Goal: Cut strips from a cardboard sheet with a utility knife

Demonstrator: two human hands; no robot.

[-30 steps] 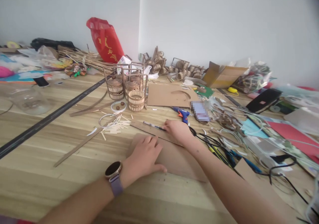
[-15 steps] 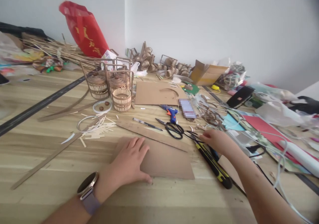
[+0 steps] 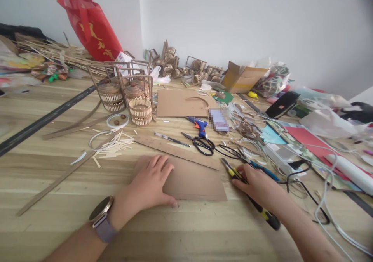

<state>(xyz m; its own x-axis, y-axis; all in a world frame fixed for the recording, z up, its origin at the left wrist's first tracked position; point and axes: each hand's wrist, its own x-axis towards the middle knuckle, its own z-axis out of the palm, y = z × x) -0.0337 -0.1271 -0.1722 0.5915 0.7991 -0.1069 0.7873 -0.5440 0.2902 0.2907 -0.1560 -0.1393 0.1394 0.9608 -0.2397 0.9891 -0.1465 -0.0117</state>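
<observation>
My left hand point(image 3: 153, 182), with a watch point(image 3: 101, 211) on its wrist, lies with fingers spread on a brown cardboard sheet point(image 3: 195, 182). A narrow cardboard strip point(image 3: 175, 151) rests along the sheet's far edge. To the right of the sheet, my right hand point(image 3: 256, 184) is closed around a yellow and black utility knife point(image 3: 229, 167). The knife's tip points away from me, and my palm and fingers cover its middle. Just beyond that hand are pliers with blue handles point(image 3: 266, 170). Black-handled scissors point(image 3: 203, 144) lie past the strip.
A pen point(image 3: 171, 139), a blue glue gun point(image 3: 199, 126) and a phone point(image 3: 219, 120) lie farther back. Small bamboo baskets point(image 3: 140, 112) stand at left near loose sticks point(image 3: 113, 147). White cables point(image 3: 329, 196) trail along the right. An open carton point(image 3: 244, 77) sits by the wall.
My right hand has come back toward me from beside the scissors and closed on the utility knife. The pliers are now uncovered. My left hand has stayed on the cardboard sheet.
</observation>
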